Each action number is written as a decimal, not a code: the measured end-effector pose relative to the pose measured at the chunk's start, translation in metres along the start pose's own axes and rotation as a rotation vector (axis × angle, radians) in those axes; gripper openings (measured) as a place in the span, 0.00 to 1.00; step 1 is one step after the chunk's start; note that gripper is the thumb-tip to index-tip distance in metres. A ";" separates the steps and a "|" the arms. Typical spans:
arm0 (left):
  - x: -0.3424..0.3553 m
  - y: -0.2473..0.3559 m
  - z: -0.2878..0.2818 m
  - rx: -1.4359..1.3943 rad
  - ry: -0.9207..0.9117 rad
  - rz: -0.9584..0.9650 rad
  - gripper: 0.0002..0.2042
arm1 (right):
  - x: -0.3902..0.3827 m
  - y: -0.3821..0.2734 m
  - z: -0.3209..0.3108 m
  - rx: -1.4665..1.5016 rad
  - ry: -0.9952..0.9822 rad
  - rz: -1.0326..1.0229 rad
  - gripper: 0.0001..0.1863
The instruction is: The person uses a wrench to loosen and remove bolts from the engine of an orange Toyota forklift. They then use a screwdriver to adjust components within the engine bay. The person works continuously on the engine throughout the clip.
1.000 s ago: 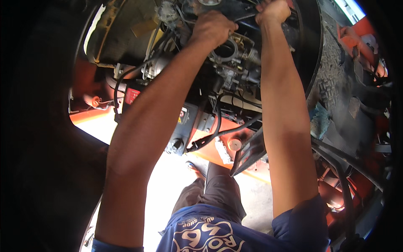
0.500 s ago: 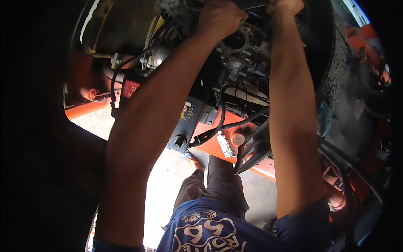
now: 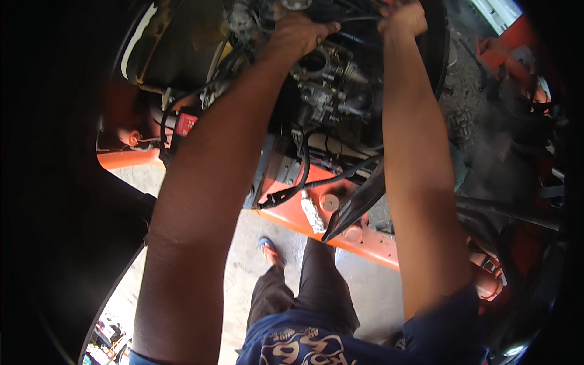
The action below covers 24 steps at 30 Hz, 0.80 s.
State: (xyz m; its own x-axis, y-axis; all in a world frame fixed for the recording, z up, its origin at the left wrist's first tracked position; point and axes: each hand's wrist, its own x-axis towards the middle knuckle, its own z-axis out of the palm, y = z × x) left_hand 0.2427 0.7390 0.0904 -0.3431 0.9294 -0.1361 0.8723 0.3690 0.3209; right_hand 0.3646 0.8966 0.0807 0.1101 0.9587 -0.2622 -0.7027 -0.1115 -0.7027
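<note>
My left hand (image 3: 295, 35) is over the engine (image 3: 325, 91) at the far edge of the view, beside a round metal opening (image 3: 315, 62). Its thumb points right and its other fingers bend away, mostly hidden. My right hand (image 3: 404, 19) is farther right, its fingers curled at the edge of the bay. A reddish bit shows by those fingers, too small to name. Between the hands runs a thin dark line (image 3: 360, 19), like a cable or hose. Whether either hand grips it is unclear.
A black corrugated hose (image 3: 304, 167) hangs below the engine, above an orange frame (image 3: 283, 214) bearing a white tube (image 3: 312, 213). A black flat-edged part (image 3: 359, 204) slants beside my right forearm. Textured metal plate (image 3: 465, 109) lies to the right.
The view has shifted, so both hands sit a little farther left. My left hand has turned from a rounded fist to one with the thumb stretched right. The right hand stays curled.
</note>
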 end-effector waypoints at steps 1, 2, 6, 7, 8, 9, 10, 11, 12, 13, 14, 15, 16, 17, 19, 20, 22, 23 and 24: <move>0.006 -0.001 0.005 -0.115 0.035 -0.169 0.36 | -0.010 -0.014 0.000 0.029 -0.023 -0.076 0.10; 0.012 -0.005 0.013 -0.141 0.120 -0.191 0.39 | -0.021 -0.038 -0.009 0.279 -0.261 0.211 0.10; 0.035 -0.029 0.034 -0.079 0.347 -0.178 0.32 | -0.105 -0.053 -0.019 -0.295 -0.399 -0.684 0.10; 0.034 -0.031 0.033 -0.001 0.458 -0.156 0.30 | -0.129 -0.062 -0.028 -0.412 -0.513 -0.772 0.09; 0.028 -0.032 0.030 -0.020 0.476 -0.163 0.29 | -0.148 -0.070 -0.033 -0.505 -0.577 -1.036 0.09; 0.018 -0.029 0.024 -0.035 0.491 -0.171 0.28 | -0.170 -0.076 -0.040 -0.536 -0.613 -1.107 0.10; 0.004 -0.020 0.018 -0.132 0.507 -0.208 0.27 | -0.190 -0.081 -0.047 -0.562 -0.648 -1.178 0.11; -0.017 -0.009 0.010 -0.225 0.522 -0.244 0.25 | -0.217 -0.087 -0.060 -0.532 -0.651 -1.063 0.14; -0.041 0.001 -0.001 -0.319 0.542 -0.276 0.24 | -0.235 -0.100 -0.072 -0.529 -0.657 -1.110 0.14; -0.067 0.009 -0.013 -0.506 0.634 -0.208 0.26 | -0.253 -0.115 -0.086 -0.547 -0.606 -1.133 0.14; -0.094 0.018 -0.023 -0.699 0.709 -0.136 0.29 | -0.270 -0.129 -0.101 -0.475 -0.625 -1.111 0.15; -0.122 0.026 -0.032 -0.834 0.639 -0.073 0.25 | -0.288 -0.138 -0.116 -0.409 -0.593 -1.043 0.15; -0.156 0.029 -0.037 -0.960 0.578 -0.010 0.22 | -0.303 -0.151 -0.131 -0.366 -0.649 -1.002 0.15; -0.193 0.026 -0.041 -1.026 0.555 0.041 0.24 | -0.317 -0.161 -0.146 -0.331 -0.695 -0.944 0.16; -0.273 0.017 -0.032 -1.166 0.448 0.055 0.25 | -0.343 -0.166 -0.186 -0.511 -0.430 -0.782 0.14; -0.316 0.012 -0.020 -1.257 0.395 0.078 0.23 | -0.352 -0.168 -0.208 -0.761 -0.287 -0.615 0.12; -0.393 -0.002 0.020 -1.222 0.193 -0.053 0.26 | -0.351 -0.152 -0.253 -1.005 -0.145 -0.400 0.09; -0.433 -0.015 0.041 -1.255 0.052 -0.148 0.26 | -0.345 -0.140 -0.274 -1.179 -0.127 -0.379 0.09; -0.476 -0.029 0.061 -1.256 -0.081 -0.287 0.27 | -0.341 -0.129 -0.295 -1.368 -0.063 -0.292 0.10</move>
State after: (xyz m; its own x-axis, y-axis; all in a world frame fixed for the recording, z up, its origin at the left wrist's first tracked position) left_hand 0.4020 0.2851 0.0884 -0.4021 0.8290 -0.3886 -0.1672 0.3508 0.9214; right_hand 0.6246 0.5074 0.0657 0.0751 0.9971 0.0080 0.5774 -0.0369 -0.8156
